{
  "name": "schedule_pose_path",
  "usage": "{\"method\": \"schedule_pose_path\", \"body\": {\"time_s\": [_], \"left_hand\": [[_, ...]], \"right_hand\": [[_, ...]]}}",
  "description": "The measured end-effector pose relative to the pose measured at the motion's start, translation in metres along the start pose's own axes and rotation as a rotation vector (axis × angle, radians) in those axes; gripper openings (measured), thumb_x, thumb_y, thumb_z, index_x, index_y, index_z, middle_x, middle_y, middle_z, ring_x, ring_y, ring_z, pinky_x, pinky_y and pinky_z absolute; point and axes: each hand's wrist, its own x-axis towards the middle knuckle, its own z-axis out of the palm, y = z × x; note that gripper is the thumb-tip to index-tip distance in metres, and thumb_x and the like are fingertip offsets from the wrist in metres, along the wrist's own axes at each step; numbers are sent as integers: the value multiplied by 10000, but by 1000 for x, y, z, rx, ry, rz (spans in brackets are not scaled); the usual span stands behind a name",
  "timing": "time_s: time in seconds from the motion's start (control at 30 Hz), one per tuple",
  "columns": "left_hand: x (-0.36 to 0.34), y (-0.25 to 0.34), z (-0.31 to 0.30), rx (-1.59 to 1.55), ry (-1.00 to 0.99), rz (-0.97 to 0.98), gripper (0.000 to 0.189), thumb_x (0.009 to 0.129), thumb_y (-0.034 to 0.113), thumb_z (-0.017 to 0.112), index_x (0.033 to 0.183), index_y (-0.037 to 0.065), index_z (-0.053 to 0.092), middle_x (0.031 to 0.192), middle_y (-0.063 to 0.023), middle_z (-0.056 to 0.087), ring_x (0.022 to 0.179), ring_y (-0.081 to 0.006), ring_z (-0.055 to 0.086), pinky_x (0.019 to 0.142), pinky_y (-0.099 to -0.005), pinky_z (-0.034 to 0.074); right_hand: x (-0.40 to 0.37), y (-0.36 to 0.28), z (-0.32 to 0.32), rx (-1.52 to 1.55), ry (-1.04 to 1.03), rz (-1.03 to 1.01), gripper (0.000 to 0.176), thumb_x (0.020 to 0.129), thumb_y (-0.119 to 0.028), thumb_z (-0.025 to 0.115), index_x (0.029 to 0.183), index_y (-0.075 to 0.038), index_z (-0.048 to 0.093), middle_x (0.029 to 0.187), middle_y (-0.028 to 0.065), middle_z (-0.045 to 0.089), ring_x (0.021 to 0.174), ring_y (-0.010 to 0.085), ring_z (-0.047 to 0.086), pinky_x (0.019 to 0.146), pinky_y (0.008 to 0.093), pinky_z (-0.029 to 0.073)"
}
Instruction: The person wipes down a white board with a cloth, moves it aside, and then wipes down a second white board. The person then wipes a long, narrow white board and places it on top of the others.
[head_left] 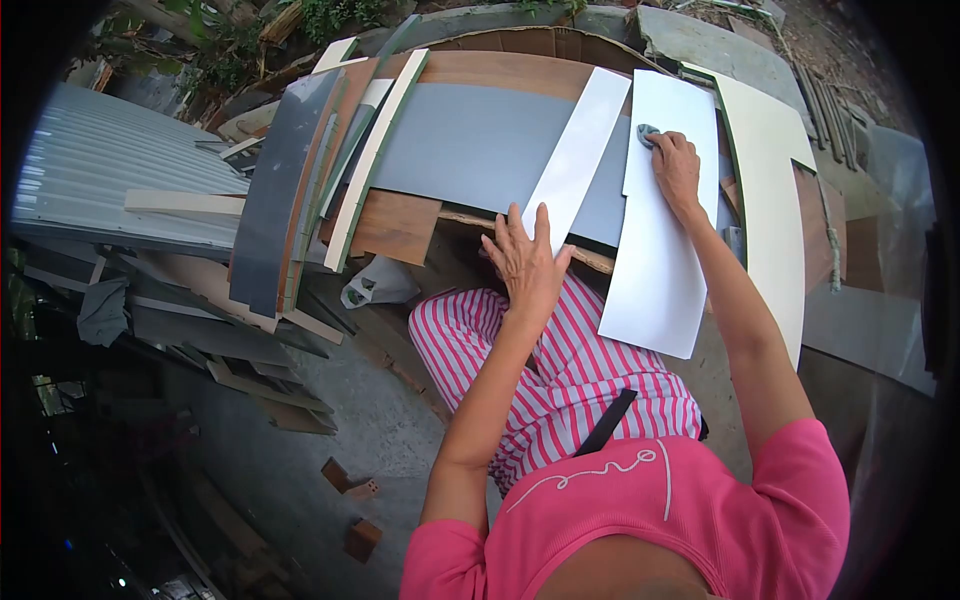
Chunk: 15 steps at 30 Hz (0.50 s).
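My right hand [677, 172] is closed on a small grey-blue cloth [648, 134], pressed near the top of a wide white board [660, 250]. That board has a step cut in its left edge and reaches down over my right knee. My left hand [530, 250] lies with fingers spread on the lower end of a narrow white strip [580, 150], which slants across a grey panel [470, 145]. The palm side of the left hand is hidden.
To the left, long dark and cream boards [285, 190] lie stacked beside a corrugated metal sheet [130, 165]. A cream board with a notch [765, 190] is at the right. A white plastic bag [380, 283] and small brown blocks [362, 540] are on the floor.
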Motion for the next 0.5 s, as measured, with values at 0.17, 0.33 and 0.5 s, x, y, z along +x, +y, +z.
{"method": "schedule_pose_path", "body": {"time_s": [0.17,0.33,0.5], "left_hand": [[-26,-14,-5,-313,-220,-125,742,752,244,721,1360,20,360,1189,-235,408,1043,-391,462,890,-467,399],[-43,-8,6,-759,-124,-508,626,868,331,629,1337,3,373,1182,-211,449,1046,-313,518,848,-419,463],[-49,-21,28,-1591,-231,-854,409,953,273,507,1246,-8,458,990,-97,612,801,-170,644,637,-285,551]], "right_hand": [[4,-10,-9,171,-100,92,236,870,-173,542,1076,-107,637,1071,122,574,1002,273,548,875,389,423],[-35,-112,-64,575,-292,-51,249,913,-242,528,1041,-54,632,969,119,564,938,245,521,847,343,413],[-99,-145,-41,461,-471,-786,125,819,-151,602,931,-99,587,884,66,518,869,239,510,829,373,388]]}}
